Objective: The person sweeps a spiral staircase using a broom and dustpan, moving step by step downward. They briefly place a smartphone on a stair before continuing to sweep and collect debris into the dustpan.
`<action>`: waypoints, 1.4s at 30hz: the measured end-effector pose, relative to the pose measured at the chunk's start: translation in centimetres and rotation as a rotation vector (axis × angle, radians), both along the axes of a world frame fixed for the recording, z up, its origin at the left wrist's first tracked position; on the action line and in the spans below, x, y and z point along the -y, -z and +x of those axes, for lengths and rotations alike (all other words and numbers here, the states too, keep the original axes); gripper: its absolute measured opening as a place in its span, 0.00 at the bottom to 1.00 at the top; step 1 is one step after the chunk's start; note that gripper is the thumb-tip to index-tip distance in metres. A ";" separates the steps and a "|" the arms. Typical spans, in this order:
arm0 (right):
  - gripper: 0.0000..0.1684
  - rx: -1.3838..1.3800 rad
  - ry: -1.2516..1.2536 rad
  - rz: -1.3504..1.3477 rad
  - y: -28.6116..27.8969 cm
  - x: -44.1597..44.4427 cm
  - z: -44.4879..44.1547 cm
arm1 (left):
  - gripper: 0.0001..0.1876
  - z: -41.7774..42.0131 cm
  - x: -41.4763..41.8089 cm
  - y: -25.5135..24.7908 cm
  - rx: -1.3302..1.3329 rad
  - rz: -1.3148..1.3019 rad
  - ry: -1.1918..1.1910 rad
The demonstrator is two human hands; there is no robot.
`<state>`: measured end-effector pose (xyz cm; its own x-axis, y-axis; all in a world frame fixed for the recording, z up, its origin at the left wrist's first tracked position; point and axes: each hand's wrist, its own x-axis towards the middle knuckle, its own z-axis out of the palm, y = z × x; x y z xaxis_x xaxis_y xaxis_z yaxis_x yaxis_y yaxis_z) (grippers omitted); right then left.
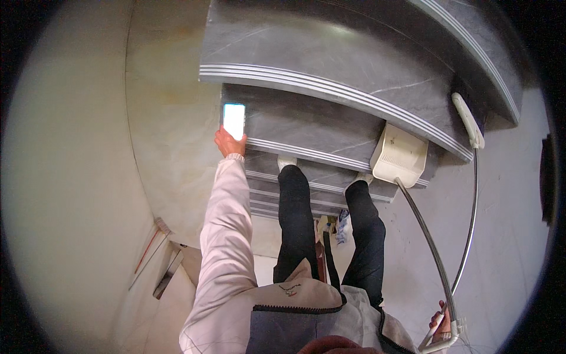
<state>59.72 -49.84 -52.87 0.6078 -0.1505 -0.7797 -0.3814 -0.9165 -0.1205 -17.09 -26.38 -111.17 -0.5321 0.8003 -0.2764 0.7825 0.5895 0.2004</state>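
At arm's length, my left hand (230, 142) grips a smartphone (234, 120) whose screen glows white, beside the left ends of the stairs. Low on the right, my right hand (441, 325) is closed around the handles of a dustpan and a broom, its fingers partly hidden by them. A long metal handle (420, 225) runs up to the cream plastic dustpan (400, 155), which is by the edge of a stair. Further right, the broom's thin metal handle (474, 208) leads to its white head (466, 117), near the upper stair; its bristles are in shadow.
Dark grey marbled stairs (309, 115) with pale striped edges climb ahead and curve right. My shoes (287, 162) stand on the steps. A pale wall (79, 155) rises at left, another (504, 208) at right. Below are long-handled tools (148, 252) and a plastic bag (343, 228).
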 end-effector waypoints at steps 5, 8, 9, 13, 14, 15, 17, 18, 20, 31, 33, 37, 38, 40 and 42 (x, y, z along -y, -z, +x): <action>0.21 0.036 -0.049 0.149 -2.2 -2.8 -5.9 | 0.45 -0.2 -2.0 -8.1 0.050 0.129 0.091; 0.20 0.048 -0.112 0.203 -5.5 -4.0 -6.0 | 0.45 0.9 -2.4 -14.3 0.150 0.143 0.172; 0.20 0.030 -0.129 0.197 -6.7 -3.6 -4.4 | 0.45 1.4 -2.5 -16.5 0.153 0.181 0.184; 0.22 0.028 -0.028 0.197 -9.7 -2.1 0.8 | 0.46 1.4 -9.9 -27.5 0.125 0.370 0.241; 0.23 -0.009 -0.105 0.198 -10.0 -0.6 2.1 | 0.46 0.9 -13.3 -30.3 0.098 0.434 0.289; 0.25 -0.041 -0.184 0.200 -10.3 0.8 3.5 | 0.46 0.7 -16.6 -32.8 0.072 0.496 0.336; 0.30 -0.301 0.034 0.145 -9.2 3.7 11.0 | 0.46 1.2 -22.2 -36.2 0.022 0.598 0.452; 0.40 -0.430 0.078 0.139 -9.1 6.4 16.0 | 0.46 1.5 -24.4 -36.9 0.055 0.563 0.449; 0.32 -0.353 0.071 0.116 -6.7 8.0 17.0 | 0.48 2.3 -29.3 -39.2 0.007 0.536 0.497; 0.21 -0.133 -0.116 0.184 -10.3 2.4 8.3 | 0.46 5.8 -41.8 -39.2 -0.054 0.452 0.406; 0.21 -0.113 -0.117 0.215 -10.5 4.4 8.9 | 0.45 5.4 -42.0 -38.7 -0.063 0.449 0.390; 0.18 -0.131 -0.213 0.229 -11.4 1.3 7.7 | 0.40 3.1 -42.7 -37.1 -0.008 0.519 0.438; 0.17 -0.136 -0.206 0.226 -11.3 1.0 7.8 | 0.39 2.1 -42.8 -36.4 0.022 0.551 0.454; 0.17 -0.133 -0.232 0.237 -11.2 0.4 7.0 | 0.35 2.6 -43.0 -37.2 0.018 0.568 0.498; 0.16 -0.121 -0.204 0.263 -10.7 0.4 6.6 | 0.32 4.6 -43.2 -37.8 -0.214 0.757 0.521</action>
<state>66.30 -50.28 -42.14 0.5056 0.1802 -0.8437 -0.2197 -0.9188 -0.3279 -12.46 16.79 -73.42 -0.0362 0.8783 0.4768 0.9753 -0.0729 0.2084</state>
